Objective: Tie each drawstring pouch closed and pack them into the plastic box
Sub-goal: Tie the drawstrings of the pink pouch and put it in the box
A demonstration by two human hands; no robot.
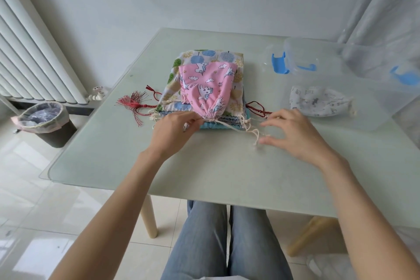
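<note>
A pink cartoon-print pouch (pixel 205 88) lies on top of a stack of flat pouches (pixel 210 58) in the middle of the table, its neck gathered toward me. My left hand (pixel 176 130) pinches the gathered neck. My right hand (pixel 293 133) hovers with fingers spread just right of the pouch's cream drawstring (pixel 236 128), not holding it. A white printed pouch (pixel 318 101), drawn closed, lies to the right. A clear plastic box (pixel 300 57) with blue clips stands at the back right.
A large clear lid or tub (pixel 381 68) with a blue clip sits at the far right. Red tasselled cords (pixel 134 104) stick out left of the stack. A lined waste bin (pixel 45 123) and a radiator (pixel 29 52) are on the left, off the glass table (pixel 204 173).
</note>
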